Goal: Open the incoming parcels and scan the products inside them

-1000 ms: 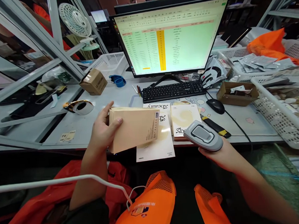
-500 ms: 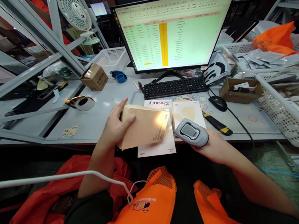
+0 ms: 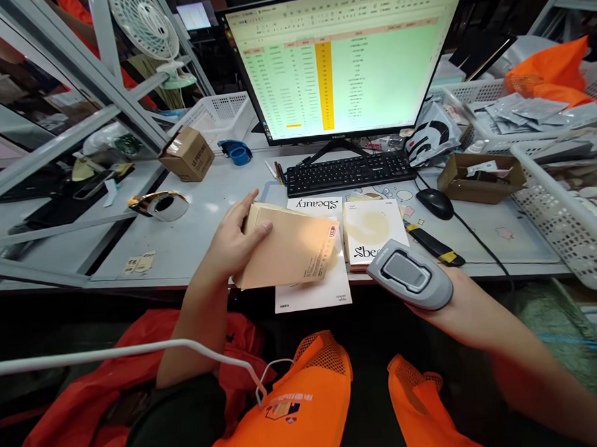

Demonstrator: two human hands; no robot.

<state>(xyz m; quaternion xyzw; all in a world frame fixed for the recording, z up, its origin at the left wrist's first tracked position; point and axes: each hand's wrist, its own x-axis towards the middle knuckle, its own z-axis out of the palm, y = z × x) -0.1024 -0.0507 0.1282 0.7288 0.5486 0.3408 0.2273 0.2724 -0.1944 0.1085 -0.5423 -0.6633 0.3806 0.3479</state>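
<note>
My left hand [image 3: 233, 245] grips a beige cardboard packet [image 3: 294, 247] by its left end, thumb on top. Small print and a red-and-white label show near the packet's right edge. My right hand [image 3: 457, 306] is wrapped round a grey barcode scanner [image 3: 410, 274], which hides most of its fingers. Under the packet lies a white sheet [image 3: 315, 297] with "beauty" printed on it. Beside it sits a small stack of white cards [image 3: 373, 226] with a pale round print, partly covered by the scanner's tip.
Behind stand a keyboard [image 3: 348, 173] and a monitor [image 3: 350, 67]. A box cutter [image 3: 434, 244], a mouse [image 3: 434, 204] and an open brown box [image 3: 477, 191] are at the right, near a white basket [image 3: 569, 229]. A tape roll [image 3: 167, 205] and a carton [image 3: 187, 154] lie left.
The scanner in my right hand has moved right and slightly down, uncovering more of the white cards. The bright light patch on the packet is gone. My left hand keeps holding the packet, nearly still.
</note>
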